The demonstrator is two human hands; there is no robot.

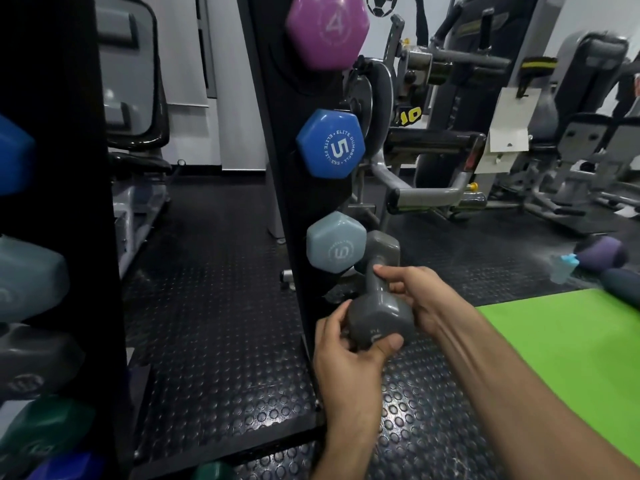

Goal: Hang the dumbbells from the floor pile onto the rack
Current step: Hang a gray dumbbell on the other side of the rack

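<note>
A dark grey dumbbell (377, 303) is held in both hands just right of the black rack upright (277, 133), below a pale grey-blue dumbbell (335, 241) that hangs on it. My left hand (346, 355) cups the near head from below. My right hand (419, 296) grips the handle and the side of the near head. Above on the same upright hang a blue dumbbell marked 5 (330, 143) and a purple one marked 4 (327, 27). Dumbbells on the floor (604, 252) lie at the far right.
A second rack upright (69, 168) at the left carries several blurred dumbbells. A green mat (571, 358) covers the floor at the right. Gym machines (450, 133) stand behind the rack. The studded black rubber floor (214, 306) lies between the uprights.
</note>
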